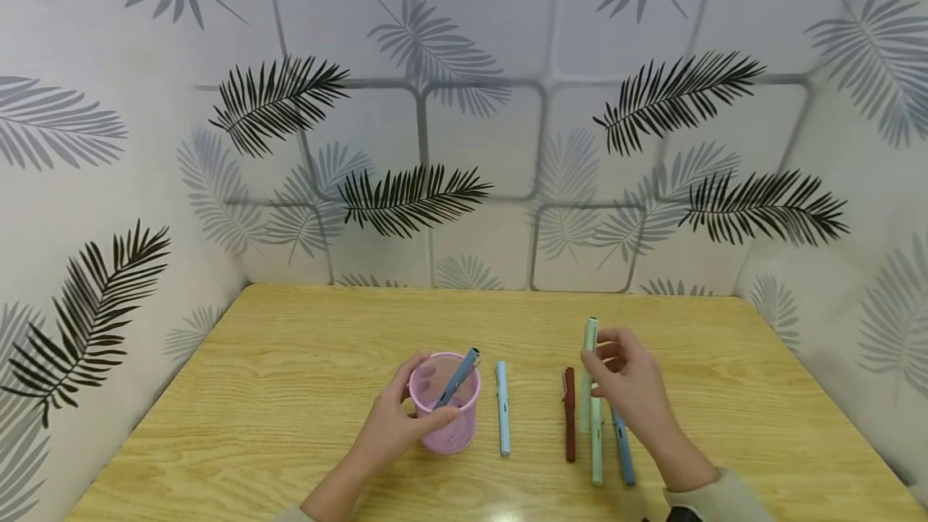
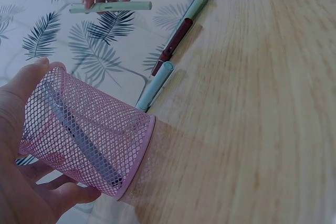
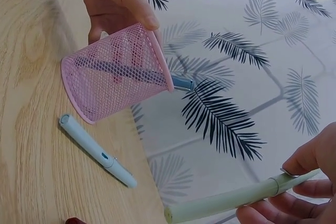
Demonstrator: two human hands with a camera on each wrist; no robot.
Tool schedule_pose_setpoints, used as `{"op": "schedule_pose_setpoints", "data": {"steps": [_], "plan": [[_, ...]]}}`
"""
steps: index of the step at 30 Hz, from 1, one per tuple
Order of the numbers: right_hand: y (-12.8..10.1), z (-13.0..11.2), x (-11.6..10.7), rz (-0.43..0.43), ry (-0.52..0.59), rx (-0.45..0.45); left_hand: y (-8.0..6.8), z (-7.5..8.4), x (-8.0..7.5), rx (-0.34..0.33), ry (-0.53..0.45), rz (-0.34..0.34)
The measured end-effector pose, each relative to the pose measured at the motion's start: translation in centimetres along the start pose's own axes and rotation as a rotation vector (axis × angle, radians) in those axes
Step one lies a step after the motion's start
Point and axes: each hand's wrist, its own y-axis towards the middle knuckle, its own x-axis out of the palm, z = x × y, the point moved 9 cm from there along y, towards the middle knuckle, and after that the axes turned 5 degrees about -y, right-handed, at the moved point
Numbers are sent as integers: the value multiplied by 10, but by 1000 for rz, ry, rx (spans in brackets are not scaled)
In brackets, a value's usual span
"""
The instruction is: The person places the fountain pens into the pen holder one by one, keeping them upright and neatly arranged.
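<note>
Loading pens: right hand [image 1: 629,383] pinches green pen [image 1: 589,361] lifted off bench [image 1: 290,393]; left hand [image 1: 395,425] grips pink cup [image 1: 444,403], one pen inside. Next, likely: carry left, tip into cup mouth.

From my seat the light is even and fairly bright, coming from above and in front; a pale glare patch sits on the table [image 1: 500,515] at its near edge. Shadows are soft and short, lying close beside the pens [image 1: 503,409] and the cup [image 1: 444,403]. The head view is sharp but bends the walls outward at the edges. The left wrist view looks cooler and bluish, with the far table grain smeared. In the right wrist view my near fingers [image 3: 310,156] are soft.
</note>
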Motion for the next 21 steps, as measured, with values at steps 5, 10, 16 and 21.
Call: {"op": "schedule_pose_setpoints", "data": {"steps": [5, 10, 16, 21], "plan": [[1, -5, 2, 34, 91, -9, -1, 0, 1, 3, -1, 0], [2, -12, 5, 63, 180, -20, -1, -1, 0, 4, 2, 5], [4, -18, 13, 77, 237, -27, 0, -2, -1, -1, 6, 25], [4, -23, 20, 76, 284, -32, 0, -1, -1, -3, 2, 23]]}}
